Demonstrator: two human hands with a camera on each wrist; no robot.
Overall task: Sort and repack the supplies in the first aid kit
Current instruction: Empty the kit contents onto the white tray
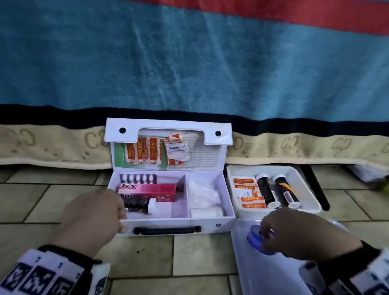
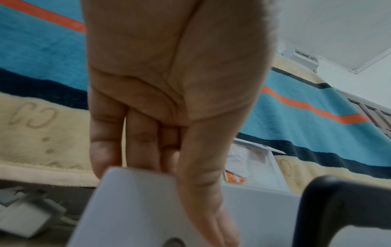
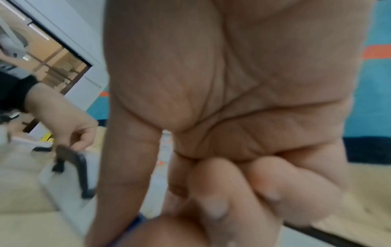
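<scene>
The white first aid kit (image 1: 171, 227) stands open on the tiled floor, its lid leaning back against the bed. My left hand (image 1: 124, 219) grips its front left corner (image 2: 137, 208), fingers over the rim and thumb on the front wall. Inside lie a pink Bacidin box (image 1: 150, 189), a blister pack (image 1: 138, 178), a dark bottle (image 1: 137, 203) and white dressings (image 1: 202, 195). Plasters and an alcohol pad (image 1: 177, 150) sit in the lid pocket. My right hand (image 1: 267, 233) pinches a small round blue tub (image 1: 254, 236) over a flat white panel (image 1: 267, 280).
A white tray (image 1: 306, 181) right of the kit holds plasters (image 1: 249, 194) and two dark tubes (image 1: 277, 192). A blue, red-striped blanket (image 1: 182, 56) hangs behind. A dark bed leg (image 1: 316, 185) stands beside the tray. The kit's black handle (image 1: 167, 230) faces me.
</scene>
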